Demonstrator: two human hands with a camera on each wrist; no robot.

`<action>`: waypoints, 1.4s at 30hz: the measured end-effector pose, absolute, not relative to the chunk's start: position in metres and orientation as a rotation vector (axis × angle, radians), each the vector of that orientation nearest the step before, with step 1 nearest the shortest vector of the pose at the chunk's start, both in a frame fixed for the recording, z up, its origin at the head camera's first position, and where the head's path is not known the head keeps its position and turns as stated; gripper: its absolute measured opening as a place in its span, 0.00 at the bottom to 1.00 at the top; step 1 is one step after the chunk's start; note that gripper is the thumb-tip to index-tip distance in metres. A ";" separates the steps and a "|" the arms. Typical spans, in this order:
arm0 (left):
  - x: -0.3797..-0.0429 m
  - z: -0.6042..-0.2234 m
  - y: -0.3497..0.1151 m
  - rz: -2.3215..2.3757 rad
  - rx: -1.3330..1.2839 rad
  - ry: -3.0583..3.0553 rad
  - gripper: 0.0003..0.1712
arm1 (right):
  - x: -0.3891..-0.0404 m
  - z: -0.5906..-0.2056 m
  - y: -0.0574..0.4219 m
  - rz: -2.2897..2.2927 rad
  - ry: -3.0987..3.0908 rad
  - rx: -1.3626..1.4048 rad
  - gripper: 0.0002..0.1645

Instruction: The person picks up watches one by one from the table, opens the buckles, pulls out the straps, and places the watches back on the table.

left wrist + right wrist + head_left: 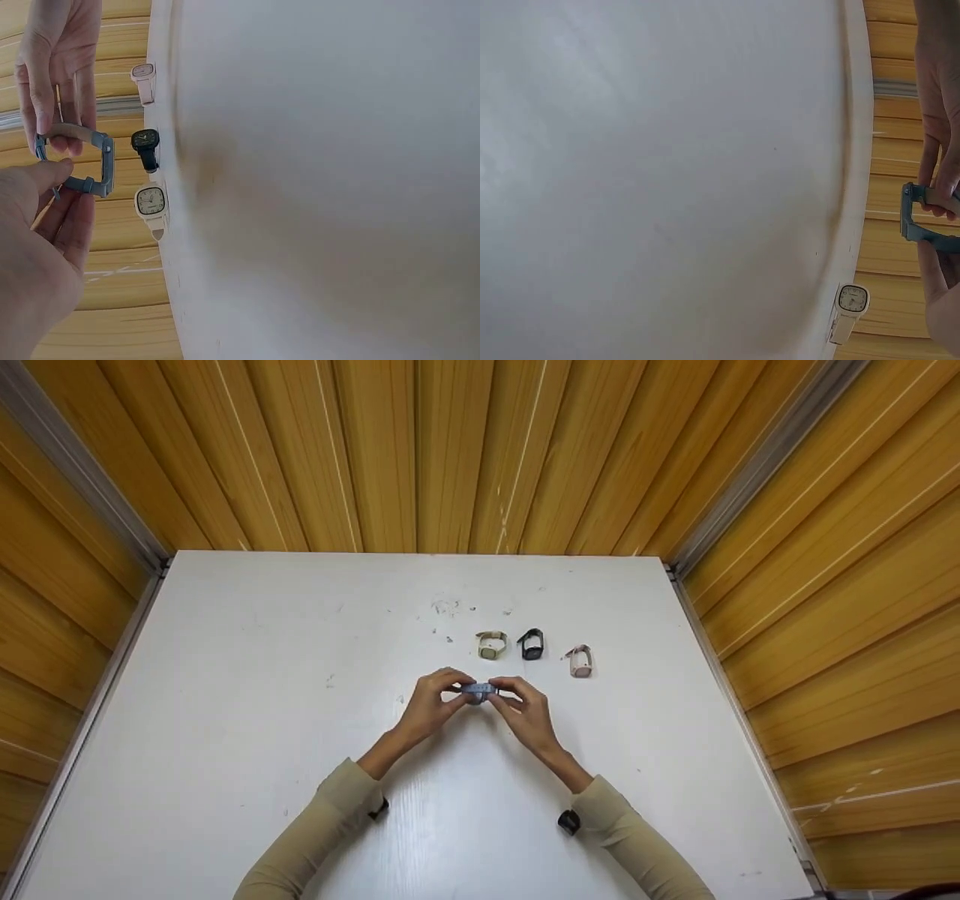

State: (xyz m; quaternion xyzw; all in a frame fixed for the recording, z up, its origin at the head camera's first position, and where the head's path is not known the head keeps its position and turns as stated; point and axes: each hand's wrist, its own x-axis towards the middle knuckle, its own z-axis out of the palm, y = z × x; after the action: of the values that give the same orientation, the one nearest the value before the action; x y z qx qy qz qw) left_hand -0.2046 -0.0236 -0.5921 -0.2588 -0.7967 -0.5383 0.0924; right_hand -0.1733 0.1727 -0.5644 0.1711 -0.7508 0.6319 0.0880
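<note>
A blue wristwatch (478,688) is held up over the white table between both hands. My left hand (433,701) pinches one side of its strap between thumb and fingers. The opposite side is pinched by my right hand (527,718). In the left wrist view the watch (107,165) forms a loop seen from the side, its strap curving round to the fingers. The right wrist view shows part of the same loop (906,214), cut off by the frame edge. The dial's face is hidden in these views.
Beyond the hands a beige watch (491,645), a black watch (532,645) and a pink watch (580,661) stand in a row on the white table (247,697). Wood-patterned walls (450,457) enclose its back and sides. Small dark marks dot the tabletop.
</note>
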 end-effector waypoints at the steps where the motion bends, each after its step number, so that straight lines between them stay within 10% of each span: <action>1: -0.205 -0.593 -0.023 -1.585 -0.771 -2.362 0.09 | -0.174 -0.564 0.173 1.875 -2.235 0.517 0.13; 42: -0.202 -0.594 -0.021 -1.521 -0.802 -2.364 0.07 | -0.182 -0.598 0.175 1.915 -2.223 0.417 0.14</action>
State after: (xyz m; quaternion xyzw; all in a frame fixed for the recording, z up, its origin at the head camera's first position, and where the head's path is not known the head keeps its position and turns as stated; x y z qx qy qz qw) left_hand -0.2022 -0.0211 -0.5940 -0.2728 -0.8038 -0.5173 0.1090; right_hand -0.1818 0.1754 -0.5978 0.1400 -0.7471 0.6437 0.0890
